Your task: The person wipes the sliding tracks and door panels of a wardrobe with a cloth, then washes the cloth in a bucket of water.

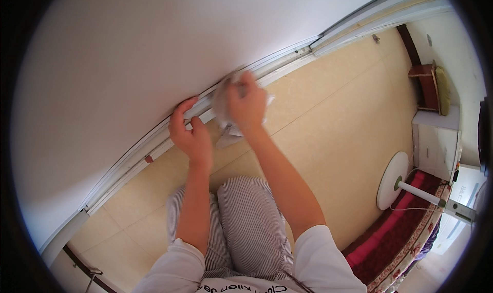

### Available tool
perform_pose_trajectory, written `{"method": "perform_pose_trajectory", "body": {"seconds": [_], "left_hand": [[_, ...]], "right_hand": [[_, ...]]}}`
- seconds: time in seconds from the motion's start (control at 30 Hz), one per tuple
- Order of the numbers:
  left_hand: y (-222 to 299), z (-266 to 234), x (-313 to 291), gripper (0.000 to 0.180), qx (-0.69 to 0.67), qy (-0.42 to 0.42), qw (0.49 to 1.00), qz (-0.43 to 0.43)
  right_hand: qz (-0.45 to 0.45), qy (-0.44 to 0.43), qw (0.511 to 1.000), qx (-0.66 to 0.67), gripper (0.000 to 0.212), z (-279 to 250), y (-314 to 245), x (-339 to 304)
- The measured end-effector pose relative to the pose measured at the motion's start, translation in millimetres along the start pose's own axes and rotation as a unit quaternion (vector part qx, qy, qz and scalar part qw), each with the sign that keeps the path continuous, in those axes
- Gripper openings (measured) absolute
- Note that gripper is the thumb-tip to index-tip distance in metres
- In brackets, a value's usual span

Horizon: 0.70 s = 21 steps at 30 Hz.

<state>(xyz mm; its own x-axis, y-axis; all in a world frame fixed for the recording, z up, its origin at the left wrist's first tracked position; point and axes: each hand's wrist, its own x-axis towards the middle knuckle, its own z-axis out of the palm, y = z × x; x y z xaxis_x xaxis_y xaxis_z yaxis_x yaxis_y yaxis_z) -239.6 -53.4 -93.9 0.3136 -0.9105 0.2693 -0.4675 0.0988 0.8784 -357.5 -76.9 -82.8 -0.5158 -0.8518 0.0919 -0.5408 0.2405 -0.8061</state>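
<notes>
A whitish-grey cloth (222, 107) is bunched in my right hand (249, 107), its fingers closed around it and pressed to a white metal track (282, 67). Motion blurs the cloth, and a loose corner hangs over the floor side. The track runs diagonally along the bottom of a large, plain white panel (123, 67). To the left of the cloth, my left hand (191, 136) rests against the track, fingertips at the panel's lower edge. Its thumb and fingers are apart, with nothing held between them.
Below the track lies a beige tiled floor (328, 129), where my knees are bent in striped trousers. At right stand a round white base with a pole (393, 182), a dark red patterned cloth cover (395, 236), a white cabinet (431, 144) and a brown wooden piece (425, 85).
</notes>
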Motion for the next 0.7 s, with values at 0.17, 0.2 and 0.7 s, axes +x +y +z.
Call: {"method": "perform_pose_trajectory", "body": {"seconds": [0.17, 0.2, 0.7], "left_hand": [[-8.6, -14.2, 2.4, 0.040, -0.022, -0.002, 1.000, 0.001], [-8.5, -14.7, -0.4, 0.043, 0.019, -0.025, 0.998, 0.053], [2.0, 22.7, 60.2, 0.055, 0.318, -0.338, 0.688, 0.558]], "right_hand": [[-0.006, -0.131, 0.991, 0.013, 0.022, 1.1, -18.4, -3.3], [0.014, -0.097, 0.995, -0.009, 0.023, -3.8, -10.9, 4.4], [0.104, 0.101, 0.958, 0.246, 0.018, -20.4, 64.3, 84.4]]}}
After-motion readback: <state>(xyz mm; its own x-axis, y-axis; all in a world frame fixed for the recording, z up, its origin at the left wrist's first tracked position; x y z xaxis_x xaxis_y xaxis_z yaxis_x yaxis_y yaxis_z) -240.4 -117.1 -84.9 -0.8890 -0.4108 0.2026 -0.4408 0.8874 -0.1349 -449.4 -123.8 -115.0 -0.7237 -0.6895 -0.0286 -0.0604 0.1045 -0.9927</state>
